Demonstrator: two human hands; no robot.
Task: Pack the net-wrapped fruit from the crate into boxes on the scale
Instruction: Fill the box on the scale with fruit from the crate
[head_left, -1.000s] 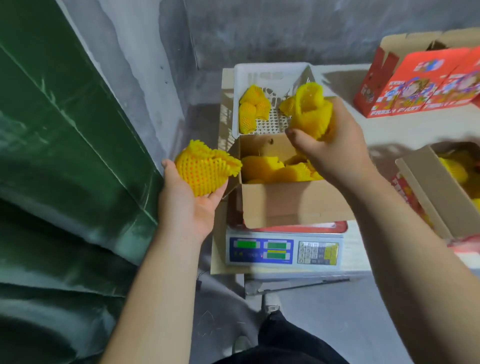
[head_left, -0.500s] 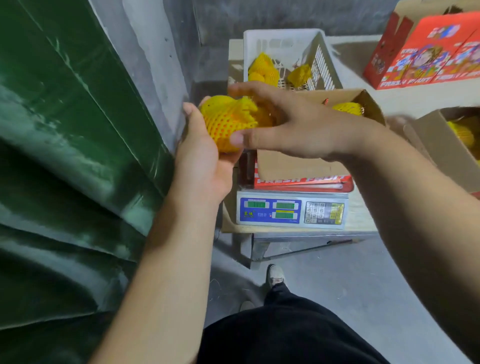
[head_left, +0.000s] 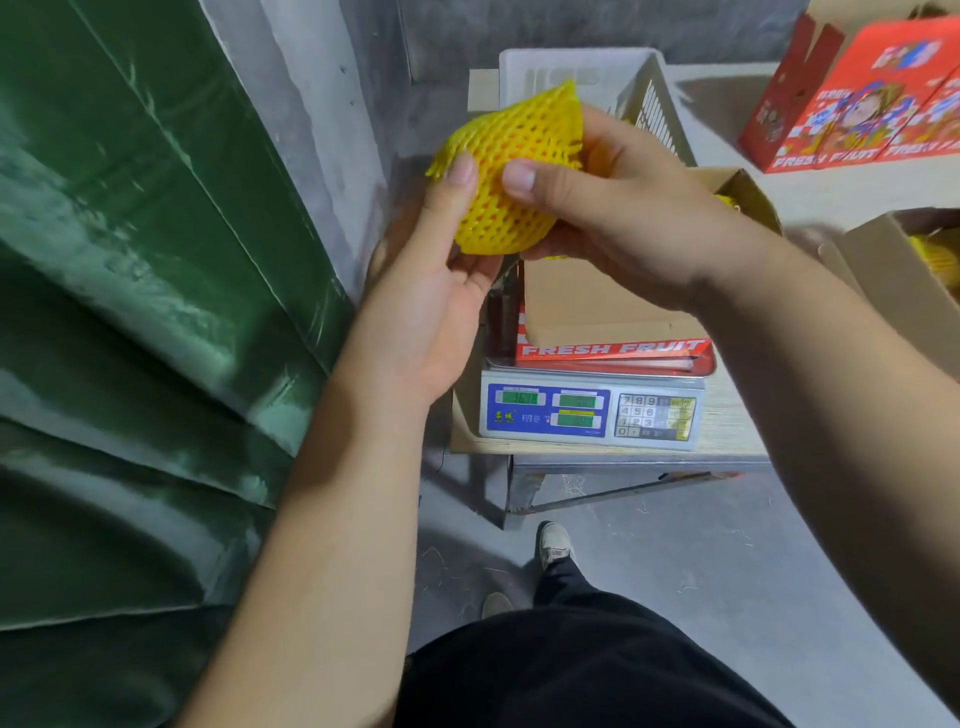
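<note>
Yellow foam-mesh fruit net, matt cardboard box, glossy green tarpaulin.

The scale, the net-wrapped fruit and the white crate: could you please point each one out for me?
scale (head_left: 592, 410): head view, on its blue display panel.
net-wrapped fruit (head_left: 511, 171): head view, on the yellow netting between the thumbs.
white crate (head_left: 576, 70): head view, on its far inner wall.

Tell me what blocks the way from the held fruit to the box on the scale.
Nothing visible does. Both hands, left and right, hold the fruit in the air, up and left of the box on the scale. The right hand and forearm hide most of the box's opening, so how full it is cannot be told.
</note>
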